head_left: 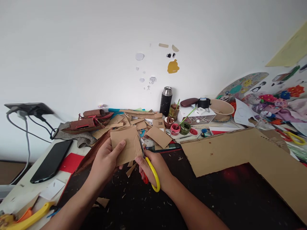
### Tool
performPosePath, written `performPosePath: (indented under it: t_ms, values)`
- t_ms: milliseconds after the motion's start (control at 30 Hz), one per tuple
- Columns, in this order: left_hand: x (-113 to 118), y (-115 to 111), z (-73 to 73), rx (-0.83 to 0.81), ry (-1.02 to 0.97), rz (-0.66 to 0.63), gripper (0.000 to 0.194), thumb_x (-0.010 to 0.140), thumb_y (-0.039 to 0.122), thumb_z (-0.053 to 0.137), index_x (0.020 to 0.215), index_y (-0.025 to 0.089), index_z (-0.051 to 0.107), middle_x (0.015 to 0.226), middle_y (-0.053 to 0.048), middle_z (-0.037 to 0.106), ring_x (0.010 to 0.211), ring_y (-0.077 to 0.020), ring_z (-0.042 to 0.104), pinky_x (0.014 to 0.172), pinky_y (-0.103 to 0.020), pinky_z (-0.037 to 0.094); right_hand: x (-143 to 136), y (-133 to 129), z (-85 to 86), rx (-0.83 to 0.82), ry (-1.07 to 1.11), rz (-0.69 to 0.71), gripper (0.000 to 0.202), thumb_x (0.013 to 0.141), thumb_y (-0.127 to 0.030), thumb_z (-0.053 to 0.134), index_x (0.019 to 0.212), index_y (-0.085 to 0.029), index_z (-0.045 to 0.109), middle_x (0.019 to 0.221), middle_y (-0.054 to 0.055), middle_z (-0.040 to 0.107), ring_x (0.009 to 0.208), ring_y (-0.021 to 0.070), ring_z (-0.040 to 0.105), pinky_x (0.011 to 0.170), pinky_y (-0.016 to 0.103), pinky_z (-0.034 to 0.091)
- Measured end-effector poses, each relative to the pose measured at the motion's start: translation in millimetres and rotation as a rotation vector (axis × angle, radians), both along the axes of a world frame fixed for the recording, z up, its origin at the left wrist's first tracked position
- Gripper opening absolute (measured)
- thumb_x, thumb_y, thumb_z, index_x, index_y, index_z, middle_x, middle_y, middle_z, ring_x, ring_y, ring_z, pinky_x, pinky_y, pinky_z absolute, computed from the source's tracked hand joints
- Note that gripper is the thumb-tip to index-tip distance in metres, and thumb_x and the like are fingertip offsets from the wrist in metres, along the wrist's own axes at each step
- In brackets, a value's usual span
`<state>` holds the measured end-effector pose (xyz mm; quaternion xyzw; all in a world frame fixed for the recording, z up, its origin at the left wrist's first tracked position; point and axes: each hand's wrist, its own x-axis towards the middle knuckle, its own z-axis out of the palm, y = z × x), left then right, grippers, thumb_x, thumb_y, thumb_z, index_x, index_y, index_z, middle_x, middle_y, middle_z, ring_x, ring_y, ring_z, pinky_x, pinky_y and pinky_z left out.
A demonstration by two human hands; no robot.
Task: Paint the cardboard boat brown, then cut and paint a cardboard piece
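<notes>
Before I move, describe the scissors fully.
The scissors have one yellow and one red handle loop, smooth and plastic-looking, with narrow, dark grey, metal-looking blades. The right hand holds them above the dark work surface, its fingers partly hiding the red loop. The blades point away from the person, at the right side of the cardboard piece; how wide they are open is unclear.

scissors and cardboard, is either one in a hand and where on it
The right hand holds the scissors by the handles; the left hand pinches the cardboard piece at its left side.
</notes>
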<state>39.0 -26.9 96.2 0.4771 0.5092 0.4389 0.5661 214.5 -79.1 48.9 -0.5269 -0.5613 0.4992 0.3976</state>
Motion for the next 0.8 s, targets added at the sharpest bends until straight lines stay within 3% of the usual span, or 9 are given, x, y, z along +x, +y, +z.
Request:
performPosePath:
  t_ms: [400,800]
  values:
    - [0,-2,4.2,-0.007,0.007,-0.016,0.049,0.084,0.054,0.081,0.114,0.02,0.061,0.074,0.002,0.066,0.04,-0.0113,0.05,0.03,-0.02,0.038,2,1,-1.5,0.016,-0.058,0.024,0.049,0.103,-0.071,0.055,0.094,-0.024,0.062,0.061,-0.002,0.064,0.047,0.0161,0.061,0.05,0.025,0.044]
    - [6,-12,-2.7,0.033,0.093,0.001,0.05,0.084,0.06,0.079,0.109,0.021,0.06,0.072,0.003,0.066,0.039,-0.0127,0.053,0.03,-0.022,0.041,2,2,0.0,0.025,-0.118,-0.006,0.053,0.105,-0.071,0.05,0.105,-0.022,0.068,0.06,-0.002,0.064,0.052,0.0184,0.064,0.057,0.027,0.047]
